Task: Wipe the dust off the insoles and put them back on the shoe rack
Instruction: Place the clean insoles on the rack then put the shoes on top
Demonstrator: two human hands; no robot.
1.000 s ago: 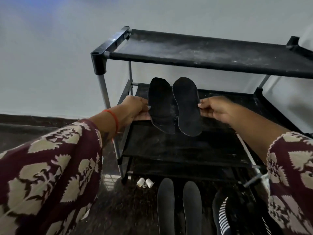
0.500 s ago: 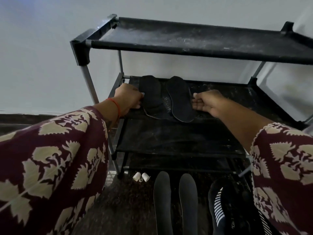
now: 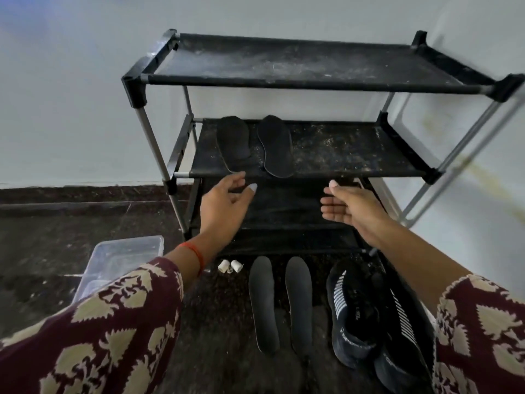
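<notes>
A: Since the earlier frames both hands have let go of the dark pair and drawn back; the left hand and right hand now hover in front of the middle shelf, fingers loosely spread, holding nothing.

B: What could go wrong, working outward from us?

A: Nearest, the pair of insoles on the floor lies just beside the dark shoes; I judge a careless reach could drag them across the gritty floor and dirty them again; farther off, the insoles on the shelf lie on a speckled surface; dust there could cling to them, and the left one's heel reaches the front edge, so a knock might tip it off.

B: Counts?

A: Two insoles on the floor; two shoes, I think, overlapping; two small white caps; one clear plastic box; two insoles on the shelf; one shoe rack, with at least three tiers.
</notes>
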